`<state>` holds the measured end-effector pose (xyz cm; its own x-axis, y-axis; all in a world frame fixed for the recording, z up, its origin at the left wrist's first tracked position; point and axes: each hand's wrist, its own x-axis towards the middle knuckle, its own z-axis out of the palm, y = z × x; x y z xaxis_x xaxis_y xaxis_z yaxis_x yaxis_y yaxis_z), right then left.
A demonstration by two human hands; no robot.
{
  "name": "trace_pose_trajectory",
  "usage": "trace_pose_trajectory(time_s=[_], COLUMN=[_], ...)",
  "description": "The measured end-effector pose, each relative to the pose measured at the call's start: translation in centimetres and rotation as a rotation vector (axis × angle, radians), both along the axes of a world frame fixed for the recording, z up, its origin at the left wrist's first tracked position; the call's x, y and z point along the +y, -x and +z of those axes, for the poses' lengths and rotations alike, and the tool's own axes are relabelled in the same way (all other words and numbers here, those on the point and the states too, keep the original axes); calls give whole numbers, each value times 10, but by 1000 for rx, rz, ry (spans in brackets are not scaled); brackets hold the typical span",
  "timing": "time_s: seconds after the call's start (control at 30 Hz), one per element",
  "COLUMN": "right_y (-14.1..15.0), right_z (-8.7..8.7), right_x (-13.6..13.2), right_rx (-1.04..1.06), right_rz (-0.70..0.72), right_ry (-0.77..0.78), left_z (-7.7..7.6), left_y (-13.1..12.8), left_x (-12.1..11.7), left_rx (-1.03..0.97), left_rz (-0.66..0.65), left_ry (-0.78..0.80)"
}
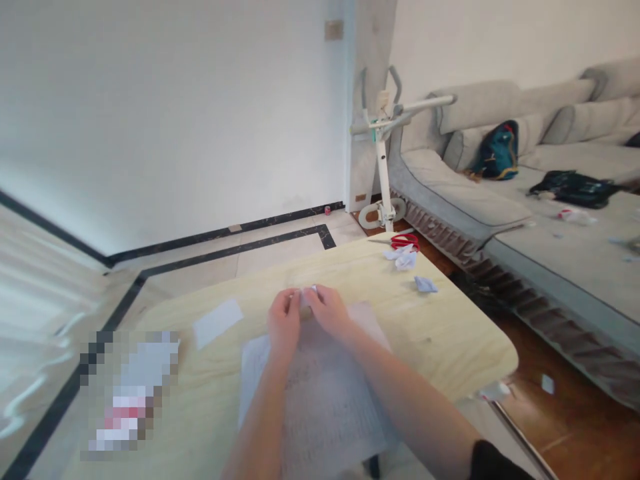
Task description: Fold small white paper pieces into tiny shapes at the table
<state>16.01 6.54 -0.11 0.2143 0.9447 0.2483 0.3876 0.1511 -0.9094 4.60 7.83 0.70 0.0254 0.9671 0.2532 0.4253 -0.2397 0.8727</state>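
Both my hands meet at the far edge of a large white sheet of paper that lies on the pale wooden table. My left hand and my right hand are closed, fingertips pinched together on a small folded bit of paper between them. My forearms lie over the sheet.
A small white slip of paper lies left of my hands. Red-handled scissors, crumpled white scraps and a bluish scrap sit at the table's far right. A grey sofa with bags stands to the right, a white exercise frame beyond.
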Motion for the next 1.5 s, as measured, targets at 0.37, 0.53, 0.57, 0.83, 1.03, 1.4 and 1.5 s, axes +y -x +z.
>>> trace_pose_trajectory(time_s=[0.37,0.53,0.57,0.83,1.03,1.4,1.5], right_y=[-1,-1,-1,0,-1,-4,-4], right_z=[-2,-7,-7,-12,-9,-12,-12], right_x=[2,5,5,5,4,7,7], right_rx=[39,28,24,33,64,101,97], right_rz=[9,5,-3,-63,-47,-22,-23], right_ry=[-11,-5,-6,15,-21,-43,-35], left_z=[-2,-6,-7,-15,-12,-10,-10], left_y=[-1,-3,-3,-5,-3,-4,-4], left_x=[0,2,2,5,4,5,4], left_rx=[17,-22,-32,-91,-97,-133,-150], left_rz=[10,26,20,3,10,28,37], left_ry=[-37,10,19,12,-10,9,4])
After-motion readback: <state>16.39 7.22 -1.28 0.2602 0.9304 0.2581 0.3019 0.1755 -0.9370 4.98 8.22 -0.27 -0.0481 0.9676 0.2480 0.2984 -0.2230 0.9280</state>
